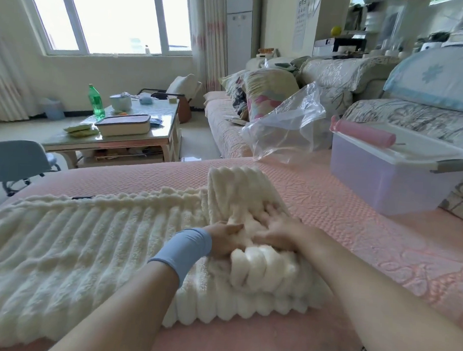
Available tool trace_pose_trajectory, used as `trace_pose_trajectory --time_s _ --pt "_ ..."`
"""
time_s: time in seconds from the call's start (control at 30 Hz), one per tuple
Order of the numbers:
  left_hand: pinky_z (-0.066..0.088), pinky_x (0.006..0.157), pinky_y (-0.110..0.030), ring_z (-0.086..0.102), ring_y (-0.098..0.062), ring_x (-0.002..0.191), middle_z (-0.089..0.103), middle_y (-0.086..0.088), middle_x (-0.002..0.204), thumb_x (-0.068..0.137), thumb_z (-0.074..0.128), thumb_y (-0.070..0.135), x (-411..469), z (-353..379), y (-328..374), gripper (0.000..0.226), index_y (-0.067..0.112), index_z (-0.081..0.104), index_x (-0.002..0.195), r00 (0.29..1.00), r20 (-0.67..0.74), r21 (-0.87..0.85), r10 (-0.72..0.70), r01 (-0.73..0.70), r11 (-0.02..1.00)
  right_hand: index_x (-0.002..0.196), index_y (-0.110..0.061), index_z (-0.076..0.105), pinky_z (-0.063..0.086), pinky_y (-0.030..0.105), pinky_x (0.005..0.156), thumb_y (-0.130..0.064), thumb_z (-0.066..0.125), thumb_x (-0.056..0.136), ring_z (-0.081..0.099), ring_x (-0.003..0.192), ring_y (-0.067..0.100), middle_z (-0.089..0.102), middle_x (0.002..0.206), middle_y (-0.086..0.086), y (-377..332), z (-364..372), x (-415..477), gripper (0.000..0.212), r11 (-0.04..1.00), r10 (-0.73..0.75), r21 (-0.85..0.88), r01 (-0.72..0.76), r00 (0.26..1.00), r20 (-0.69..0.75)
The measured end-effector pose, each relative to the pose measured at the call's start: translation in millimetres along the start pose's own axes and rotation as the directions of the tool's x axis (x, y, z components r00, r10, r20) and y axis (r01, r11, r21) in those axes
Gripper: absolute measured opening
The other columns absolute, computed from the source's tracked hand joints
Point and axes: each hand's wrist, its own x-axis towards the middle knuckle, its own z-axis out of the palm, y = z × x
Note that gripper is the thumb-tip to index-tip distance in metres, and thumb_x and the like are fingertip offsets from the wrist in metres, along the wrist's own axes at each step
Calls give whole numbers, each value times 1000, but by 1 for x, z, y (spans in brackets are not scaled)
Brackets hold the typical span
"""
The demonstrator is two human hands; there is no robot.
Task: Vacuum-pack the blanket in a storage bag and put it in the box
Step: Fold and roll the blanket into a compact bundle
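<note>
Pink quilted sofa cover [316, 205] fills the near scene, and across it lies the cream ribbed blanket [76, 243], flat to the left and bunched into a thick fold near the middle. Far right stands the translucent storage box [384, 184], white lid [422, 153] on, with a crumpled clear storage bag [285, 130] just left of it and a pink pump [365, 133] lying on the lid. On the fold, the left hand [223, 240] grips a bunch of blanket, while the right hand [274, 230] rests on top, fingers sunk in the pile, too blurred to tell whether it grasps or presses
</note>
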Motion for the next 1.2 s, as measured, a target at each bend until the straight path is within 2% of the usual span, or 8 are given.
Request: trace_pose_trajectory --time_s 0.1,0.2,0.3,0.43,0.53,0.7,1.0,1.2 --pt "29 112 -32 40 -23 136 42 -1 150 94 57 43 -2 -32 14 57 24 44 145 999 29 292 -37 27 956 155 -48 12 4 67 117 -68 48 83 -2 154 22 -2 168 -1 2 0 3 83 996 32 -86 -27 998 58" --pt "49 96 -38 60 -28 111 63 -4 127 97 44 35 19 -56 31 34 22 64 121 937 -307 532 166 24 847 145 -41 42 14 61 117 -63 43 88 35 142 25 40 151 5 -9 -19 12 62 986 -8 -167 -19 988 -156" --pt "51 92 -41 59 -27 107 63 -1 122 96 40 25 51 -56 33 32 30 67 113 785 -524 467 330 -59 882 143 -28 43 30 48 111 -46 50 91 43 134 27 45 146 6 -15 -25 32 55 994 6 -102 -46 931 -365" --pt "24 116 -44 19 -21 146 24 7 159 98 39 40 95 -54 15 48 40 34 146 860 -404 565 311 -33 824 157 -27 23 18 49 119 -43 48 93 17 151 24 18 164 6 -15 -20 68 70 1000 -23 -16 18 930 -367" --pt "-2 121 -48 -14 -23 149 -11 4 163 94 37 61 127 -51 -14 70 42 6 153 931 -328 504 163 26 863 159 -39 3 2 57 122 -58 43 91 -11 154 19 -12 167 -5 -1 -10 97 81 1000 -1 27 7 980 -197" --pt "-2 120 -52 -4 -22 150 -5 0 163 90 29 72 152 -42 -29 79 36 -2 154 985 -173 428 -18 92 899 155 -45 -13 -10 57 120 -75 31 92 -28 149 22 -31 160 -10 13 4 120 82 997 66 27 -67 997 25" --pt "-4 120 -52 -9 -25 150 -1 3 164 98 32 54 115 -49 -19 61 31 22 153 963 -260 545 68 88 834 157 -41 -8 1 62 120 -67 32 95 -19 152 21 -24 164 -6 -5 1 95 78 993 110 -31 -111 993 -37" --pt "37 111 -37 43 -24 135 41 3 152 100 35 22 61 -33 -15 43 29 49 141 954 -256 275 156 -83 958 159 -37 3 -3 58 121 -60 28 93 -13 153 24 -12 167 0 -30 9 32 74 998 62 12 -63 997 40"
